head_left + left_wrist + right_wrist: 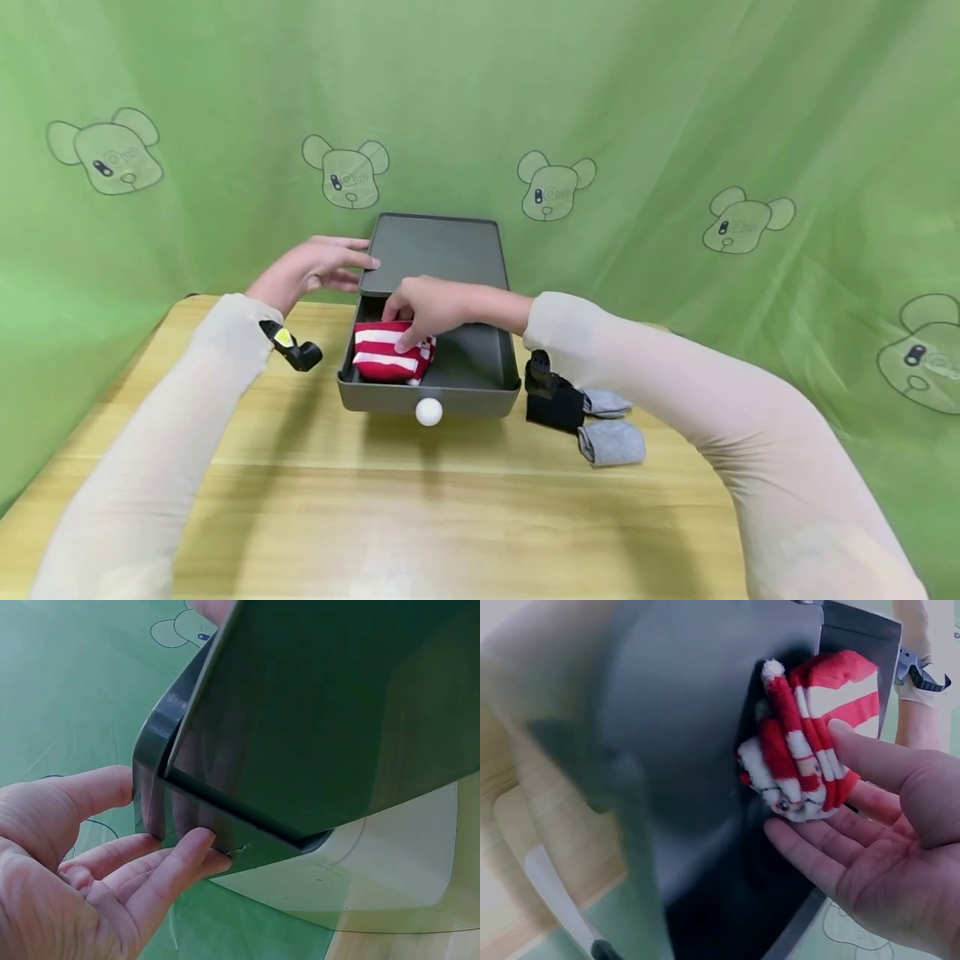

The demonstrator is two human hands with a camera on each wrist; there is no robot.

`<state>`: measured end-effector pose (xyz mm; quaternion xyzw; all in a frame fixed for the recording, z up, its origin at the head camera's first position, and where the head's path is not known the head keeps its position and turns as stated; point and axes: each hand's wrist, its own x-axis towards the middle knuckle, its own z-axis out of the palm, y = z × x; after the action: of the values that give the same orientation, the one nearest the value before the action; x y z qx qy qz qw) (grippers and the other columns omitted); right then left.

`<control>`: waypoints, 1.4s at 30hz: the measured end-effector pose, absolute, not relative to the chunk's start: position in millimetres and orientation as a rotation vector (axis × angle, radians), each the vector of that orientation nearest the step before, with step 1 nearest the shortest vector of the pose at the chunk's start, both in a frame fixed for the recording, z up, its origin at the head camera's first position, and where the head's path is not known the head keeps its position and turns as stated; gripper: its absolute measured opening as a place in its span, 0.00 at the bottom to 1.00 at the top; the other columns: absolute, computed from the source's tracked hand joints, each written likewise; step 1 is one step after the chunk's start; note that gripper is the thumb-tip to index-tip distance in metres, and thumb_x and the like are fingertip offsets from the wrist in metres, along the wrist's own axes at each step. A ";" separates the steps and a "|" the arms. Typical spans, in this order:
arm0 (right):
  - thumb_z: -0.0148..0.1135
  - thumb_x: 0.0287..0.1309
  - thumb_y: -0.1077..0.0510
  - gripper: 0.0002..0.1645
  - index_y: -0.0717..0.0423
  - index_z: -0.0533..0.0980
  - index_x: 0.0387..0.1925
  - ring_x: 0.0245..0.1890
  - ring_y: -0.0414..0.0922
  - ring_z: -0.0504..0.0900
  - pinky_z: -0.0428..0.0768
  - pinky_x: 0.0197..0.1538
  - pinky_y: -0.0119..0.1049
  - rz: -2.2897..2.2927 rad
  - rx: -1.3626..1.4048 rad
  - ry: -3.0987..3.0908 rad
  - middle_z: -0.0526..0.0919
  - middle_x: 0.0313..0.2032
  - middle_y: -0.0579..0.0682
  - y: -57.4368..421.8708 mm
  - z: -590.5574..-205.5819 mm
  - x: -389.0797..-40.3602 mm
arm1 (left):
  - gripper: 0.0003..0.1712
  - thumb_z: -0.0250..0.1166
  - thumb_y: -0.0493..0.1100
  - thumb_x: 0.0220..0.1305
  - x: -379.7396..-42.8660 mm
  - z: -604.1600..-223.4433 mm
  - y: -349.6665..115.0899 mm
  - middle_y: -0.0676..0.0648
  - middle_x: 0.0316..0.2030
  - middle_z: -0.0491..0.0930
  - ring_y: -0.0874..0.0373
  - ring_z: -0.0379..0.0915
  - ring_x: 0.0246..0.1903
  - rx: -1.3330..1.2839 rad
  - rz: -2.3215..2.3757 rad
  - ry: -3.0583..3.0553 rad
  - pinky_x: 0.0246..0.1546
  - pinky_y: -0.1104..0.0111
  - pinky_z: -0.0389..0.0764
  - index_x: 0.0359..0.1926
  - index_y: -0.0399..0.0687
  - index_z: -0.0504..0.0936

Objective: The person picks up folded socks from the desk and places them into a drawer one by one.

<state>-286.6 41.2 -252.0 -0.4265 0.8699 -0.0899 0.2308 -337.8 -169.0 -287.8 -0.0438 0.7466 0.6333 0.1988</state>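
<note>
A dark grey box [438,250] stands on the table with its drawer [480,362] pulled out toward me; a white round knob [429,412] is on the drawer's front. In the drawer's left part lies a folded bundle of fuzzy red-and-white striped socks [382,354]. My right hand [435,304] reaches in from the right and holds the socks [840,697] between thumb and fingers. At the box's left side, my left hand [318,260] has its fingers extended. The left wrist view shows those fingertips [199,840] right against the box wall.
To the right of the drawer, partly under my right forearm, lie a folded black sock [555,410] and folded grey socks [611,442] on the wooden table [360,525]. A green curtain [450,83] with printed bear heads hangs close behind the box.
</note>
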 end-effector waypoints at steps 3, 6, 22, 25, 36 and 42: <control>0.70 0.63 0.57 0.22 0.58 0.81 0.57 0.45 0.44 0.82 0.85 0.52 0.34 -0.233 -1.171 2.406 0.87 0.49 0.54 41.0 -247.0 -284.5 | 0.44 0.63 0.37 0.72 -337.1 -287.4 -169.9 0.37 0.78 0.58 0.37 0.63 0.73 -0.125 1.765 2.084 0.47 0.74 0.88 0.81 0.52 0.50; 0.71 0.63 0.58 0.21 0.58 0.81 0.57 0.46 0.44 0.83 0.85 0.53 0.35 -0.237 -1.165 2.418 0.87 0.49 0.54 42.7 -243.6 -284.1 | 0.44 0.63 0.37 0.72 -337.7 -287.7 -169.2 0.37 0.78 0.58 0.37 0.63 0.73 -0.122 1.766 2.083 0.48 0.73 0.88 0.81 0.52 0.50; 0.71 0.61 0.63 0.21 0.63 0.81 0.56 0.48 0.46 0.87 0.87 0.56 0.36 -0.468 -1.193 2.367 0.88 0.48 0.57 84.6 -207.1 -281.3 | 0.45 0.63 0.37 0.71 -334.1 -287.3 -170.7 0.36 0.79 0.54 0.37 0.63 0.72 -0.106 1.747 2.093 0.53 0.70 0.87 0.81 0.52 0.50; 0.71 0.61 0.63 0.21 0.63 0.80 0.56 0.48 0.45 0.86 0.87 0.56 0.36 -0.521 -1.160 2.376 0.88 0.47 0.57 106.8 -198.9 -284.3 | 0.44 0.63 0.37 0.72 -333.9 -287.1 -170.3 0.37 0.79 0.53 0.37 0.63 0.72 -0.097 1.736 2.106 0.49 0.73 0.88 0.81 0.52 0.50; 0.69 0.62 0.62 0.19 0.59 0.81 0.55 0.51 0.47 0.86 0.86 0.60 0.38 -0.532 -0.878 2.531 0.88 0.50 0.54 219.3 -195.4 -313.6 | 0.45 0.64 0.37 0.71 -324.3 -289.0 -172.0 0.37 0.79 0.53 0.37 0.60 0.74 -0.104 1.742 2.094 0.57 0.67 0.84 0.81 0.52 0.51; 0.69 0.61 0.64 0.21 0.63 0.80 0.56 0.50 0.50 0.86 0.84 0.63 0.48 -0.578 -0.678 2.608 0.88 0.49 0.58 279.8 -230.6 -338.0 | 0.45 0.64 0.37 0.71 -319.5 -285.9 -175.8 0.37 0.80 0.51 0.37 0.57 0.75 -0.107 1.744 2.093 0.59 0.66 0.83 0.81 0.52 0.50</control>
<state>-338.0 279.8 -230.6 -0.2413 0.9288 -0.2058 0.1916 -319.5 -175.8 -285.9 -0.0383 0.7512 0.6260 0.2060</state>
